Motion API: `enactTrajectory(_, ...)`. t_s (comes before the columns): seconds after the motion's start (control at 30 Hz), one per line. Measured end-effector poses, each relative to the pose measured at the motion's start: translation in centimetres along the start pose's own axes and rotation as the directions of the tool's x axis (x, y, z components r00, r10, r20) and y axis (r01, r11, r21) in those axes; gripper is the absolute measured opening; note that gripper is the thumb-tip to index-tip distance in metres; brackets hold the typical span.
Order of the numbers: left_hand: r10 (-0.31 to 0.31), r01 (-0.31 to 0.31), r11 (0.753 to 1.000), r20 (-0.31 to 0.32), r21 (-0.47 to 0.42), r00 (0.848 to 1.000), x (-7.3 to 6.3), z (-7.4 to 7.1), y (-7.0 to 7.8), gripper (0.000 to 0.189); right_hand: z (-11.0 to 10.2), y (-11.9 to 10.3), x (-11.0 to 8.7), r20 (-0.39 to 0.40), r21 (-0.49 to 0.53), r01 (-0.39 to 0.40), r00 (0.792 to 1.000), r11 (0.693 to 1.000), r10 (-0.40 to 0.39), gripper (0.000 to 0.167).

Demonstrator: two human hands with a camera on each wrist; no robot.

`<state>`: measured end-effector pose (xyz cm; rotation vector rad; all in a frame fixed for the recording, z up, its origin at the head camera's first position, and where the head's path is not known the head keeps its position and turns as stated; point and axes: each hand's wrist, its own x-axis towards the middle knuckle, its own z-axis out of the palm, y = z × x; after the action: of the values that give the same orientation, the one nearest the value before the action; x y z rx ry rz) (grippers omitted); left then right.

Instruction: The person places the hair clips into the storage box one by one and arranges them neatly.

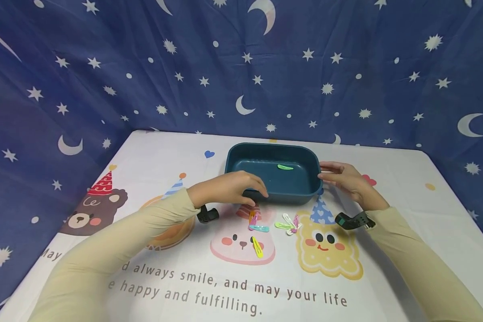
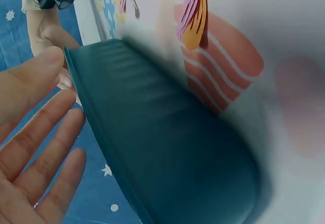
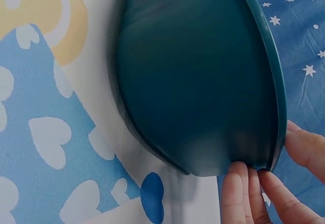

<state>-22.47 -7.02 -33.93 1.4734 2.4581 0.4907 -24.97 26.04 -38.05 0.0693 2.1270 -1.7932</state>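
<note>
A dark teal rectangular box [image 1: 273,197] stands on the table with a light green hair clip [image 1: 285,167] inside. My left hand [image 1: 237,185] is over its near-left rim, fingers extended and nothing held; whether a fingertip touches the rim I cannot tell. At the box's right end, my right hand [image 1: 343,179] pinches the rim, with the fingers [image 3: 234,193] on the outer wall and the thumb at the edge. In front of the box lie a yellow hair clip [image 1: 257,247], a turquoise hair clip [image 1: 259,228] and a cluster of pink, white and green clips [image 1: 294,226].
A white printed cloth [image 1: 177,308] with cartoon animals and lettering covers the table. Behind it hangs a dark blue curtain [image 1: 209,53] with moons and stars. Dark wrist-worn devices [image 1: 355,221] sit at both wrists.
</note>
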Motion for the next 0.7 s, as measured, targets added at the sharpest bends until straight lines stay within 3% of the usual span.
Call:
enactTrajectory(0.23, 0.039, -0.038, 0.999, 0.02, -0.026, 0.999, -0.3, 0.7, 0.8, 0.031, -0.2, 0.0, 0.1, 0.013, -0.017, 0.011, 1.0, 1.0, -0.011, 0.068)
enactTrajectory(0.4, 0.036, -0.035, 0.999, 0.079, -0.024, 0.996, -0.4, 1.5, 1.3, 0.031, -0.2, 0.0, 0.1, 0.016, 0.002, 0.013, 1.0, 1.0, -0.013, 0.063)
enactTrajectory(0.53, 0.012, -0.011, 1.0, 0.106, -0.006, 0.994, -0.5, 2.2, 1.1, 0.032, -0.2, 0.0, 0.1, 0.017, 0.027, 0.015, 1.0, 1.0, -0.016, 0.067)
enactTrajectory(0.7, 0.033, -0.032, 0.999, 0.102, -0.009, 0.994, -0.6, 3.2, 0.3, 0.03, -0.2, 0.0, -0.1, 0.029, 0.067, 0.028, 0.999, 0.997, -0.03, 0.067)
